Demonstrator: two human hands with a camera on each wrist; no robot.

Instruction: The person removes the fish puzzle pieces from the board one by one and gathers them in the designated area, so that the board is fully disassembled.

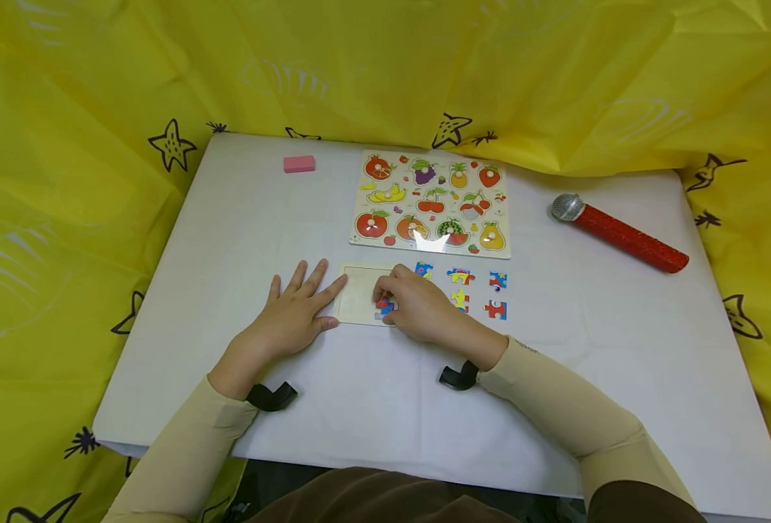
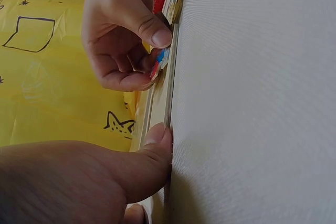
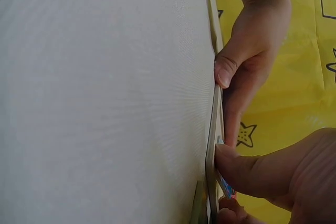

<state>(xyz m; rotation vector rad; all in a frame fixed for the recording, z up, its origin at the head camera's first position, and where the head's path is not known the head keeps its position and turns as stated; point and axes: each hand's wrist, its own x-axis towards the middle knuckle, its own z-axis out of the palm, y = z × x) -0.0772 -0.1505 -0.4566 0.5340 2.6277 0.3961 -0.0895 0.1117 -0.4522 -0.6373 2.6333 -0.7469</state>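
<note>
A small pale wooden puzzle tray (image 1: 361, 294) with a raised border lies on the white table. My left hand (image 1: 292, 309) is spread flat beside it, thumb and index finger touching its left edge. Over the tray's right part my right hand (image 1: 418, 301) pinches a red and blue jigsaw piece (image 1: 383, 311) between thumb and fingers. In the left wrist view that jigsaw piece (image 2: 160, 62) stands tilted against the tray's surface. Just right of the tray lie several loose jigsaw pieces (image 1: 496, 309) in two rows, some partly hidden behind my right hand.
Behind the tray lies a fruit peg puzzle board (image 1: 442, 211). A pink eraser-like block (image 1: 299, 164) sits at the back left, and a red microphone (image 1: 627, 234) lies at the right. Yellow patterned cloth (image 1: 385, 73) hangs around the table (image 1: 229, 211).
</note>
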